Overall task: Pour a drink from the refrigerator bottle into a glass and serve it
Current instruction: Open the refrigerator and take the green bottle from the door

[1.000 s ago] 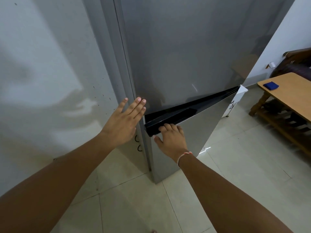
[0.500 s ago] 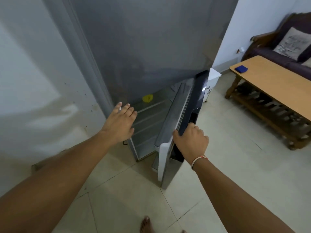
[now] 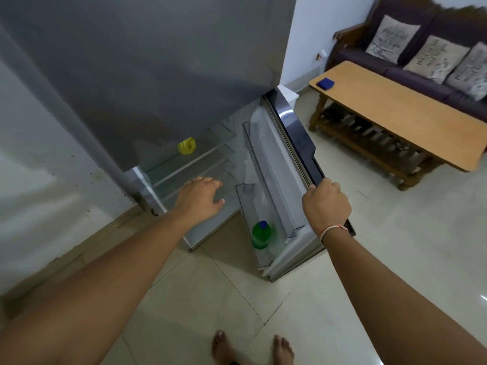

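Pale tiled floor [image 3: 395, 259], wooden table [image 3: 395, 114], dark sofa [image 3: 411, 72].

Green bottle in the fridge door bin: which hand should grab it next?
Left. The left hand is free, fingers relaxed, hovering at the open compartment beside the green bottle in the lower door bin. The right hand grips the edge of the refrigerator door, holding it open.
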